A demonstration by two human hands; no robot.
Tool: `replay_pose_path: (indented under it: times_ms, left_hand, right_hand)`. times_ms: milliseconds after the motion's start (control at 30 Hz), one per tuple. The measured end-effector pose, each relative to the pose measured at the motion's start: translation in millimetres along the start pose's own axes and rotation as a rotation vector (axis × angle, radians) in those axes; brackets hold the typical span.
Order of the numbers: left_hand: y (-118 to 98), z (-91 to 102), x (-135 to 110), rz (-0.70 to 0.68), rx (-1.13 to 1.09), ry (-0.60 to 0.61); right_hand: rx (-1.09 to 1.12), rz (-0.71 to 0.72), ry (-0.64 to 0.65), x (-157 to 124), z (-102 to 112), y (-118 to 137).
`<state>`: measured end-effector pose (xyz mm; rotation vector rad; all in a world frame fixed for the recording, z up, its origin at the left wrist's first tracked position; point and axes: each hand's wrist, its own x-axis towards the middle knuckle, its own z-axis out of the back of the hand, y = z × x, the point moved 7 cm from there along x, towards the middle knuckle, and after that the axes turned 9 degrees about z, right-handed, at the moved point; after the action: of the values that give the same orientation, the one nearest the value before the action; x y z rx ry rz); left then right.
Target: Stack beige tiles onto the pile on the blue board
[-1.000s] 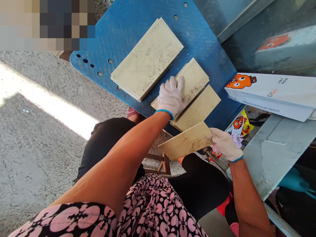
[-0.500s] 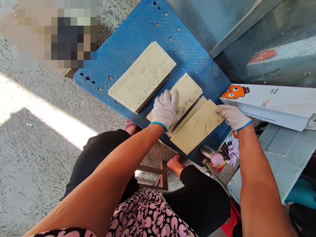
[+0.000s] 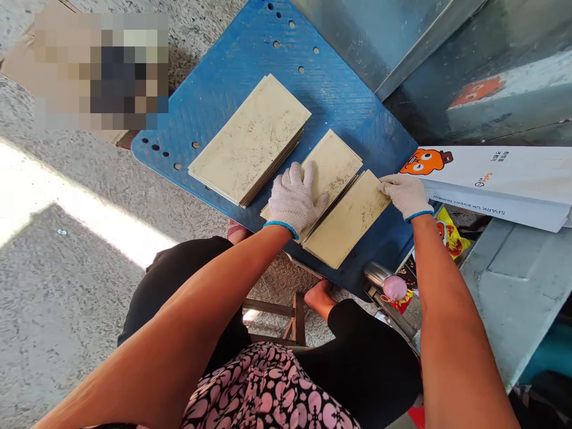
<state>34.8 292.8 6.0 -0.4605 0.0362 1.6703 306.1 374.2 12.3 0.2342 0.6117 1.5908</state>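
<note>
On the blue board (image 3: 344,95) lie pale cream rectangular sheets with dark specks. My left hand (image 3: 292,196), in a white knit glove with a blue cuff, rests flat with fingers spread on the middle stack of sheets (image 3: 335,162). In the same kind of glove, my right hand (image 3: 406,193) pinches the far right corner of a cream sheet (image 3: 346,220), which lies along the right side of the middle stack. A taller stack of sheets (image 3: 250,140) sits to the left, touched by neither hand.
A metal cup (image 3: 378,275) with a pink top stands at the board's near right edge. To the right are a white printed box (image 3: 513,179) and a grey metal surface (image 3: 513,256). A cardboard box (image 3: 20,65) lies at upper left. A wooden stool (image 3: 299,322) is below.
My right hand has drawn the pinched sheet left and slightly up, closer to the middle stack, covering the sheet beneath. My left hand stays on the middle stack.
</note>
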Motion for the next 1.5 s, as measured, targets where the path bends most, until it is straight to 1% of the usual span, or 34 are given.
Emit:
replay_pose_path:
  times_ms: [67,100,167,233,267,333,367,400,433,467,500,533,567,600,633,667,733,800,867,933,1000,1100,1167,1200,1267,1333,1400,1433,1500]
  left_hand:
    - [0,0.1,0,0.001,0.004,-0.002]
    - [0,0.1,0,0.001,0.005,-0.002]
    - [-1,0.0,0,0.001,0.000,0.001]
    - [-1,-0.4,0,0.004,-0.011,0.011]
    - [-1,-0.7,-1,0.009,-0.016,0.017]
    - [-2,-0.8,-1,0.015,-0.024,0.026]
    - [-2,-0.7,-1,0.014,-0.027,0.029]
    - [-3,-0.4,-1,0.008,-0.031,0.031]
    - [-3,0.0,-1,0.000,-0.036,0.032]
    - [-4,0.3,-1,-0.009,-0.042,0.035]
    - [-4,0.5,-1,-0.017,-0.048,0.038]
    - [-5,0.6,-1,-0.025,-0.056,0.041]
    - [-5,0.5,-1,-0.029,-0.062,0.045]
    - [-5,0.2,-1,-0.029,-0.068,0.049]
    - [-5,-0.2,-1,-0.030,-0.074,0.053]
    - [-4,-0.9,-1,-0.032,-0.082,0.058]
    - [-4,-2.6,0,-0.029,-0.098,0.071]
    - [-4,-4.2,1,-0.027,-0.114,0.084]
    - [-3,-4.8,1,-0.024,-0.124,0.087]
    - [-3,-4.2,0,-0.028,-0.127,0.083]
    - [-3,-2.5,0,-0.034,-0.126,0.072]
    - [-4,-0.6,-2,-0.041,-0.126,0.072]
    - [-4,-0.5,-2,-0.041,-0.133,0.082]
    - [-3,-0.8,-1,-0.040,-0.137,0.085]
    - [-3,-1.8,0,-0.035,-0.140,0.083]
    - [-2,-3.1,1,-0.031,-0.140,0.077]
    - [-2,-3.9,2,-0.030,-0.140,0.071]
    - [-2,-3.8,1,-0.032,-0.139,0.069]
    - [-2,-2.6,0,-0.035,-0.137,0.067]
  right_hand:
    - [-0.136,0.042,-0.045,-3,7,11]
    - [-0.175,0.065,-0.099,-7,12,18]
    - [-0.194,0.106,-0.258,-23,24,36]
    - [-0.166,0.104,-0.388,-48,29,48]
    - [-0.148,0.092,-0.434,-64,29,53]
    - [-0.118,0.078,-0.459,-100,20,61]
    - [-0.110,0.086,-0.421,-117,11,66]
    - [-0.105,0.117,-0.344,-134,-2,73]
    - [-0.095,0.175,-0.206,-150,-21,83]
    - [-0.088,0.233,0.012,-166,-46,93]
    - [-0.106,0.257,0.206,-183,-70,100]
    - [-0.152,0.252,0.403,-199,-94,106]
    - [-0.217,0.221,0.562,-214,-115,108]
    - [-0.289,0.174,0.675,-226,-132,108]
    - [-0.358,0.122,0.744,-234,-146,107]
    - [-0.415,0.079,0.778,-239,-157,105]
    - [-0.467,0.040,0.810,-241,-174,101]
    - [-0.462,0.031,0.844,-240,-190,96]
    - [-0.451,-0.006,0.890,-236,-201,90]
    - [-0.462,-0.053,0.920,-232,-208,85]
    - [-0.459,-0.047,0.928,-229,-211,87]
    - [-0.366,-0.015,0.907,-227,-205,93]
    - [-0.294,-0.012,0.897,-227,-192,95]
    - [-0.254,-0.030,0.889,-227,-182,93]
    - [-0.147,-0.097,0.860,-226,-156,88]
    - [0.033,-0.209,0.799,-223,-123,80]
    - [0.278,-0.285,0.722,-215,-89,74]
    - [0.373,-0.335,0.712,-211,-72,70]
    - [0.476,-0.428,0.634,-197,-39,60]
